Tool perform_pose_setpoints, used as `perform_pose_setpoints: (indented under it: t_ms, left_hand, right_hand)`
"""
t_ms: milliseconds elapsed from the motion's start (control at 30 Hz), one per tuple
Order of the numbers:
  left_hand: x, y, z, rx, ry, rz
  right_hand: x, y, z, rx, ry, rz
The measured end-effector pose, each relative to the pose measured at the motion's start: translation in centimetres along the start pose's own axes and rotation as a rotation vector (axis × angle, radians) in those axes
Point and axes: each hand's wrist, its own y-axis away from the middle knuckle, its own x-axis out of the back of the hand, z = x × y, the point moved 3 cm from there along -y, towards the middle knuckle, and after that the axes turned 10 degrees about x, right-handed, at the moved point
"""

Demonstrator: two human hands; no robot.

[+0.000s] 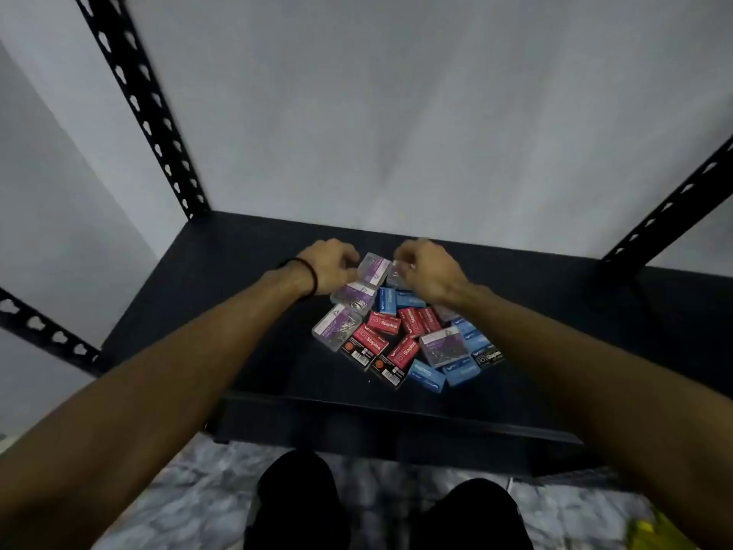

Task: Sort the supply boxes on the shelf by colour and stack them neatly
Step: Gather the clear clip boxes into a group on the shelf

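Left hand [329,265], black band on the wrist, curled around a clear purple-label paper clip box [374,267] at the far end of the pile. Right hand [426,271] just beside it, fingers curled over another clear box [396,276], grip hard to make out. Jumbled mid-shelf [238,311]: red staples boxes [384,321], blue boxes [427,375] toward the right, all unsorted.

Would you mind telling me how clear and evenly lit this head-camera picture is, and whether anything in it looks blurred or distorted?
In the head view the light is dim and flat; the dark shelf swallows shadow detail. Wide-angle distortion splays the shelf uprights outward. The left hand and right hand are slightly motion-blurred, while "Staples" on a red box stays readable.
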Motion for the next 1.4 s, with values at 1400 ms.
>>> perform_pose_setpoints:
  t_ms: [1400]
  left_hand:
    - [-1.8,-0.5,-7.5,-0.150,0.253,0.163]
  right_hand:
    - [-6.4,-3.1,1.2,0.177,-0.209,0.154]
